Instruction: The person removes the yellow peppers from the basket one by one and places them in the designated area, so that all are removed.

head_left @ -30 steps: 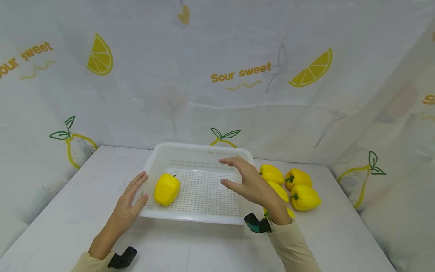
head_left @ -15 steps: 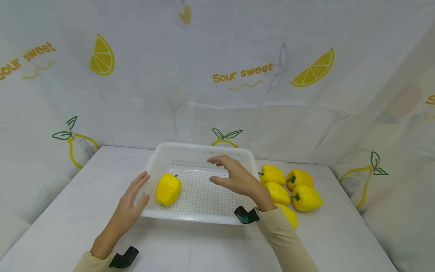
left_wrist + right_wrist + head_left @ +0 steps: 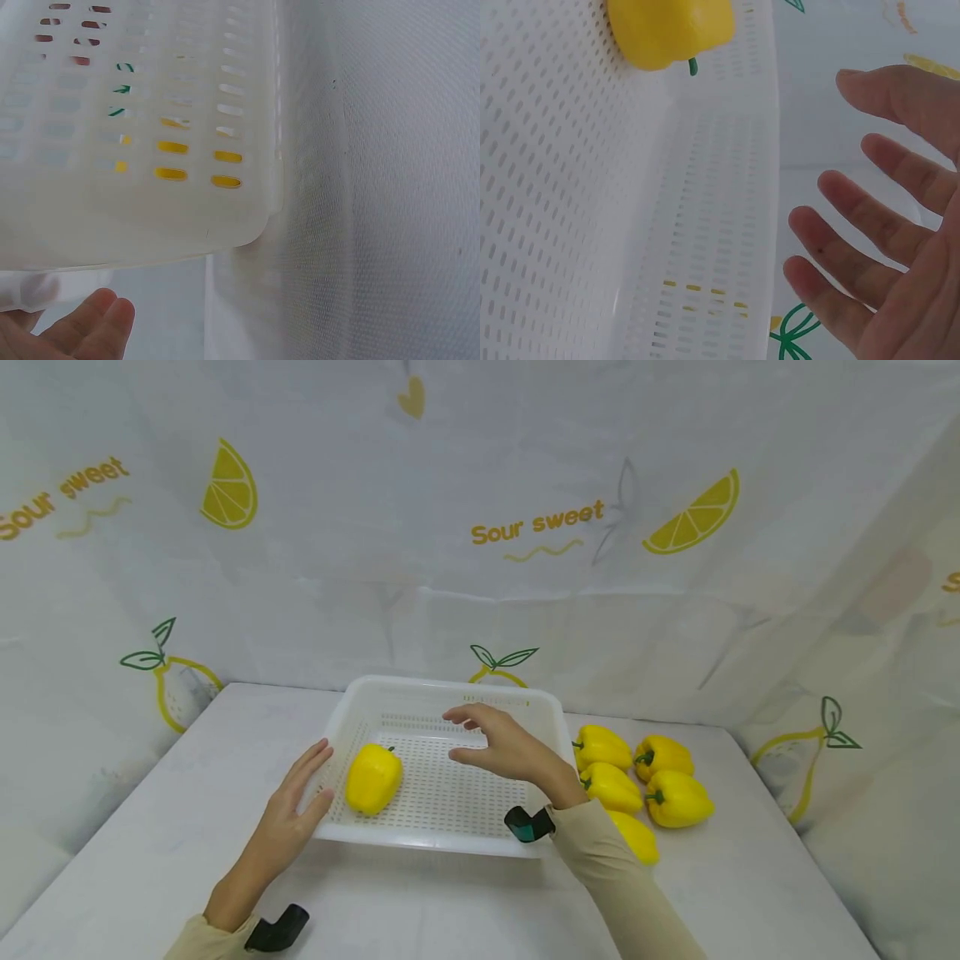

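Observation:
A white perforated plastic basket [image 3: 450, 839] stands on the table, one yellow bell pepper [image 3: 373, 779] lying in its left part. At the basket's left side is my left hand [image 3: 285, 818], thumb and fingers spread; the head view does not settle whether it touches the rim. My right hand [image 3: 506, 747] is over the basket's right half, fingers apart and slightly bent, holding nothing. In the right wrist view that hand [image 3: 885, 225] is apart from the basket wall [image 3: 712, 187], and the pepper [image 3: 667, 30] shows at the top.
Right of the basket several yellow bell peppers [image 3: 678, 799] lie grouped on the white-covered table [image 3: 757, 877]. The right forearm partly covers the nearest pepper [image 3: 636, 837]. A lemon-print curtain [image 3: 360, 568] hangs behind the table and at its sides.
My right hand has moved left, from near the basket's right rim to further over its inside. The left hand and the pepper in the basket have stayed in place.

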### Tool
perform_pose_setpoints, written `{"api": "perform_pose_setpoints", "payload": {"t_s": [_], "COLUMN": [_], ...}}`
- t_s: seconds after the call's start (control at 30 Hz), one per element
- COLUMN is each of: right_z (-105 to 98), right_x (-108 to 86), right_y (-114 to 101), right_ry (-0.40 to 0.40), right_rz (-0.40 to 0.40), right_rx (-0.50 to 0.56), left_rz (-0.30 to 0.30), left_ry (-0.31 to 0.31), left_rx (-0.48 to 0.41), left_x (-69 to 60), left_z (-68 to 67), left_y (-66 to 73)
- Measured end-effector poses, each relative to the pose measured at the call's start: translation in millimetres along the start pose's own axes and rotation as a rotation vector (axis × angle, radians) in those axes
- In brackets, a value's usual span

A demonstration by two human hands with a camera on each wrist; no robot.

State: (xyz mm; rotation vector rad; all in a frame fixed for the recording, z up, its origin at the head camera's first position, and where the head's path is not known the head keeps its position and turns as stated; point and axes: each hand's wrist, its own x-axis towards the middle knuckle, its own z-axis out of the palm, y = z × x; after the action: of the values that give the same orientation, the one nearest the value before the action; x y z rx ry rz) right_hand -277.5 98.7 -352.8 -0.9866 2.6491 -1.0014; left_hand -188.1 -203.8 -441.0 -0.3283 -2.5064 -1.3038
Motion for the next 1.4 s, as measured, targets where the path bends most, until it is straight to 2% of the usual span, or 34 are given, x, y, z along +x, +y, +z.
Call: {"api": "perform_pose_setpoints", "payload": {"t_s": [0.2,0.43,0.87,1.4], "right_z": [7,17,32,44], "right_x": [11.2,19.0,34.2,48.7], "right_y": [-2,-5,-9,-15], "right_ry": [-0.026,-0.050,-0.096,-0.162], "right_rz": [0.026,0.043,-0.001,0.024], "right_rx": [0.018,0.010,-0.001,-0.046], "left_rz": [-0.016,-0.019,-0.010,-0.007], "left_ry": [0.001,-0.008,0.008,0.012], "left_rx": [0.023,0.005,0.020,0.017], "left_x": [-0.2,0.1,-0.8,-0.7], "left_z": [-0.9,-0.2,0.8,1.4], "left_y": [-0.8,0.2,-2.0,-2.3]}}
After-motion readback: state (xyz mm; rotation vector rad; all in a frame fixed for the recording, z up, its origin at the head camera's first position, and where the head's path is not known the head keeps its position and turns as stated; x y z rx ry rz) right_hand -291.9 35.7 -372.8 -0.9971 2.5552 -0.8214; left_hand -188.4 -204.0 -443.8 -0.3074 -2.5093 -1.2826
